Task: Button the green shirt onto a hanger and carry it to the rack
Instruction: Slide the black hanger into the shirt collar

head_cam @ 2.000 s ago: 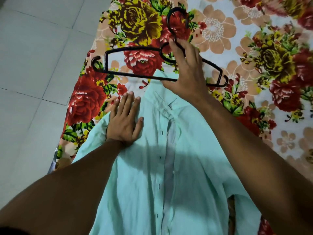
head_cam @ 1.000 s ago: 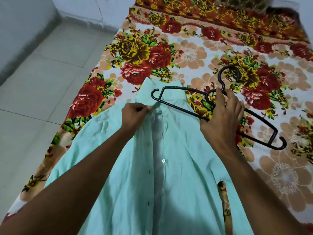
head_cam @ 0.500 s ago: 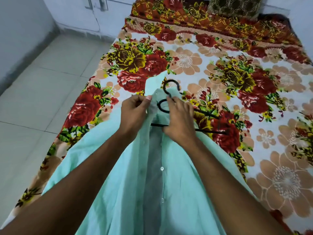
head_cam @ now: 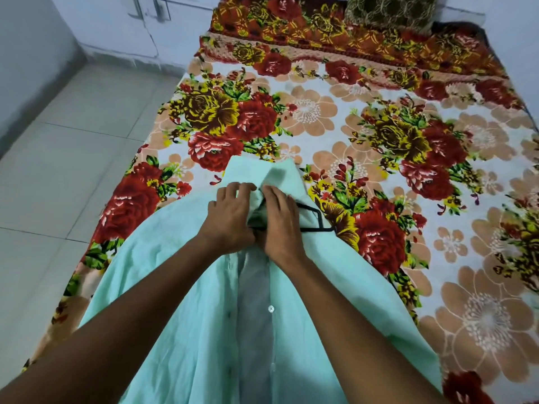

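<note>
Green shirt (head_cam: 204,301) is lying face up on the bed (head_cam: 437,258), front placket open, collar pointing away from the wearer. Black hanger (head_cam: 316,218) is going in at the neck — only its right shoulder end is showing, poking out past the cloth just right of the collar; the hook is hidden under fabric and hands.

Left hand (head_cam: 230,217) is resting on the left collar area, fingers (head_cam: 242,188) curled down onto the cloth. Right hand (head_cam: 280,225) is lying over the hanger's middle, fingers extended and close together, pressing fabric; whether they are pinching the wire, I cannot tell.

Risks, as I judge them: the exposed hanger end is not yet inside the right shoulder, so lifting now would be tipping the shirt off one side. The hook could be catching in the collar. One white button (head_cam: 271,309) is showing undone — an unbuttoned front would be sliding off during the carry.

Surface: floral bedsheet, red and yellow blooms, soft and giving. A dark patterned pillow (head_cam: 390,10) is sitting at the head. Pale tiled floor (head_cam: 73,156) is running along the left, pale walls beyond. No rack in sight.
</note>
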A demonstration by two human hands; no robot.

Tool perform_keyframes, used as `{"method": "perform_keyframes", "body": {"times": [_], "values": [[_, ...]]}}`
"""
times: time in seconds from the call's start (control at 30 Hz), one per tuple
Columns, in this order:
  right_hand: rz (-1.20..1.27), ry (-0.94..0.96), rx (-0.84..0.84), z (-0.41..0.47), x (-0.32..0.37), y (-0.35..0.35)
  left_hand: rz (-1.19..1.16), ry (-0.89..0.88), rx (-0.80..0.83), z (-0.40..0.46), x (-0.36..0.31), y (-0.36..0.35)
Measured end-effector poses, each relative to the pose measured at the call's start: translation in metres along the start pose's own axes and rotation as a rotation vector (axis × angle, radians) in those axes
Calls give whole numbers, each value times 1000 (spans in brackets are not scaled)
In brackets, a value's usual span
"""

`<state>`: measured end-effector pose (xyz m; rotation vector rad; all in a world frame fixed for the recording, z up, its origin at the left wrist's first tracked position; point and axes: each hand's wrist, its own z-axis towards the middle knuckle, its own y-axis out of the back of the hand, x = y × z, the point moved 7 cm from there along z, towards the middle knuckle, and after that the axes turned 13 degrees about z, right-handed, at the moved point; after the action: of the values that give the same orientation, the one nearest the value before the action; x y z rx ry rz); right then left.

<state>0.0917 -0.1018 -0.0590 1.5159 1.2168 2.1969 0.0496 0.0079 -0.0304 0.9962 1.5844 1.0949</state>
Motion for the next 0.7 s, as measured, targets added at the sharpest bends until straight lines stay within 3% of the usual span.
{"method": "perform_keyframes", "body": {"times": [0.13, 0.27, 0.37, 0.6, 0.7], "values": [[-8, -30, -192, -47, -9, 25, 256, -193, 189, 28, -26, -24], [-122, -168, -80, -56, -26, 14, 431, -313, 253, 47, -41, -34], [-140, -243, -93, -48, -36, 12, 508, -356, 262, 57, -46, -25], [-361, -308, -122, -35, -28, 9, 299, -344, 93, 60, -32, 2], [-295, -306, -158, -23, -27, 10, 214, -376, -9, 53, -28, 7]]}}
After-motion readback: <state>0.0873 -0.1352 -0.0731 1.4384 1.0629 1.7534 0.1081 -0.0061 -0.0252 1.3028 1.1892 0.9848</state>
